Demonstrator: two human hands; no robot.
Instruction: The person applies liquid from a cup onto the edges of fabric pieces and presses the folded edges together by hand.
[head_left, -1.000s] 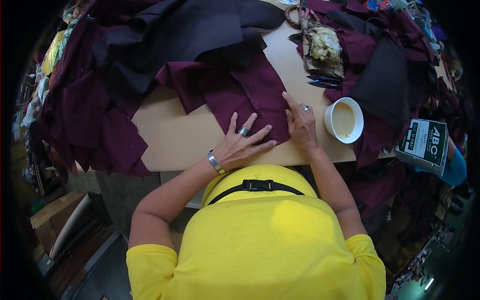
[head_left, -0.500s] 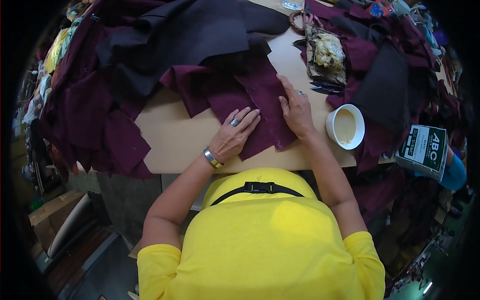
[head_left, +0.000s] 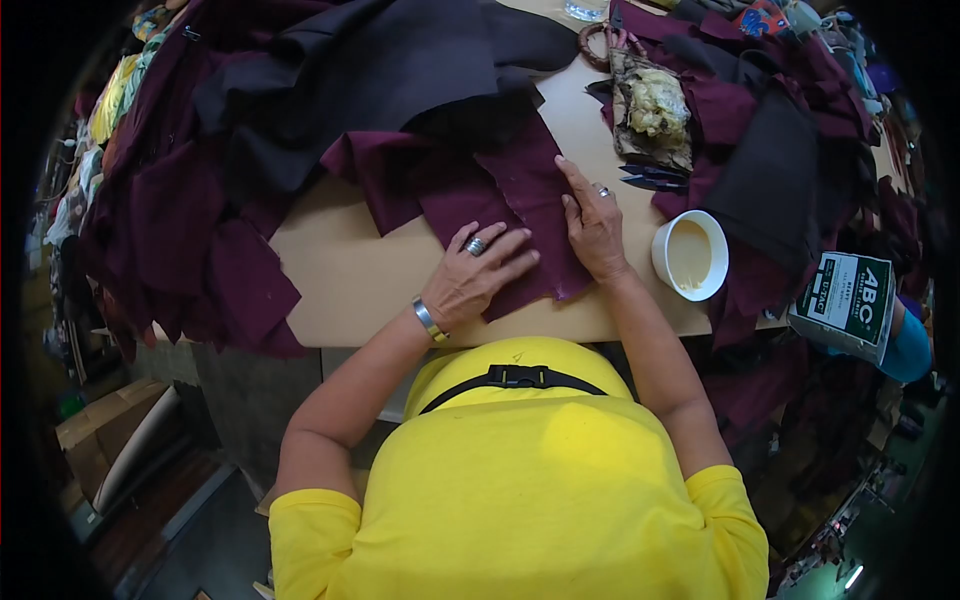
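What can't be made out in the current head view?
All in the head view:
Maroon cloth, far end: covered by dark cloth.
Its patch beneath the left hand: hidden by that hand.
Clear item: cut off by the top edge.
Box, fine print: too small.
Cup, inside bottom: hidden by liquid.

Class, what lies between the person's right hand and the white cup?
In the head view, the stretch between the right hand and the white cup is bare: only beige tabletop shows there.
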